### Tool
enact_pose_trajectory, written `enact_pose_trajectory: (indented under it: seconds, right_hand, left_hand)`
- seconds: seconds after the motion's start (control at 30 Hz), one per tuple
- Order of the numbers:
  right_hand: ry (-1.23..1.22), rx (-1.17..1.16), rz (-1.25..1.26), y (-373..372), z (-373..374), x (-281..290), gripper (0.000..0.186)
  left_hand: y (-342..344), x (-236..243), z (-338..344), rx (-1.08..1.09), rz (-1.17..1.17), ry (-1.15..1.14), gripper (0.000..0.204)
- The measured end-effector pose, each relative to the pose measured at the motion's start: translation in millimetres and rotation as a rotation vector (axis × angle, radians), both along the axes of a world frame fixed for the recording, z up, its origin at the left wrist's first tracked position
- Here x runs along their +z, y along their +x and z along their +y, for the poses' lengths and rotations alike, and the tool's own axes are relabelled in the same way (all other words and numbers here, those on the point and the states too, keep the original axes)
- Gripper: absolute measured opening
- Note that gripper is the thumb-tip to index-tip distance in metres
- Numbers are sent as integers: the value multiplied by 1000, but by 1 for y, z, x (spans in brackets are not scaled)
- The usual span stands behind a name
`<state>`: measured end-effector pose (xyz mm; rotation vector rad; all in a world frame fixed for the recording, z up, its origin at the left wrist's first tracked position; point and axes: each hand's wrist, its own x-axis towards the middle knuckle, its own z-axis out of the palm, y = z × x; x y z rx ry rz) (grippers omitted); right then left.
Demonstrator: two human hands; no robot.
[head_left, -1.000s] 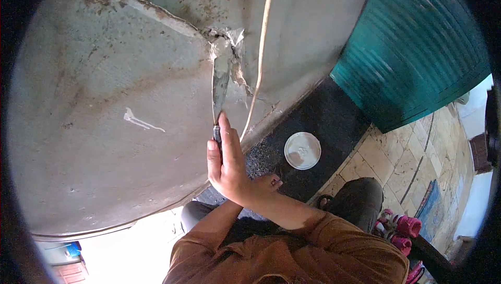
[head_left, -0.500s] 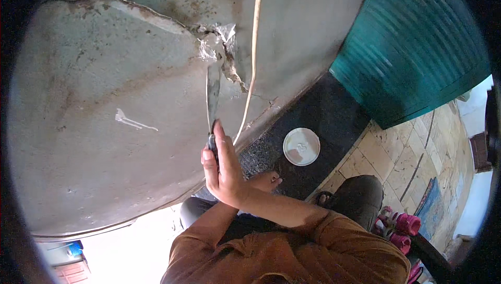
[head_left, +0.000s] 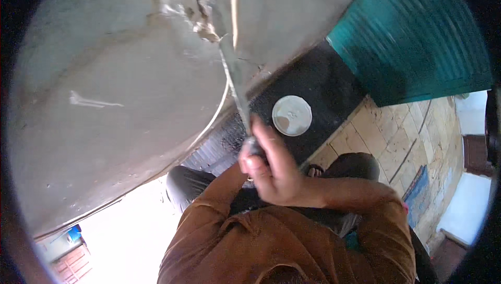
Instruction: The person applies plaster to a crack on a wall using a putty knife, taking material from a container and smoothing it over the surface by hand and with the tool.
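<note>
My right hand (head_left: pixel 274 174), blurred, grips the dark handle of a long flat-bladed scraper (head_left: pixel 233 83). The blade's tip is near a ragged crack (head_left: pixel 203 25) with torn white material on the grey wall (head_left: pixel 120 59). My left hand (head_left: pixel 237 173) is mostly hidden behind the right one, and its fingers cannot be made out. A pale cable (head_left: pixel 234 10) runs along the wall beside the crack. Below it, a round white lid (head_left: pixel 292 114) with grey smears lies on a dark stone ledge (head_left: pixel 329 80).
A teal corrugated panel (head_left: pixel 407 33) stands at the upper right. My bent knees frame my arms, with tiled floor (head_left: pixel 376 132) to the right and a blue mat (head_left: pixel 415 192) on it. A bright opening (head_left: pixel 125 232) shows at the lower left.
My right hand has moved right with the scraper, whose blade now tilts more. The whole view has shifted, so the wall and lid sit higher and further left in the picture.
</note>
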<state>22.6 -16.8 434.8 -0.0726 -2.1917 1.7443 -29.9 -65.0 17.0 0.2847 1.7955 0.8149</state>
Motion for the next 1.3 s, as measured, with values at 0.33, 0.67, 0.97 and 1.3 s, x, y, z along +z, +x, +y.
enact_pose_trajectory:
  seconds: [0.33, 0.67, 0.97, 1.3]
  right_hand:
    - [357, -139, -550, 100, 210, -26, 46]
    - [333, -170, -631, 155, 269, -246, 38]
    - [515, -439, -640, 123, 249, -382, 43]
    - [307, -645, -631, 95, 235, -411, 30]
  left_hand:
    - [-31, -10, 41, -160, 510, -149, 32]
    - [-10, -37, 64, 342, 306, -143, 24]
    - [-13, -11, 63, 397, 367, -178, 22]
    - [-7, 23, 80, 288, 562, -277, 24]
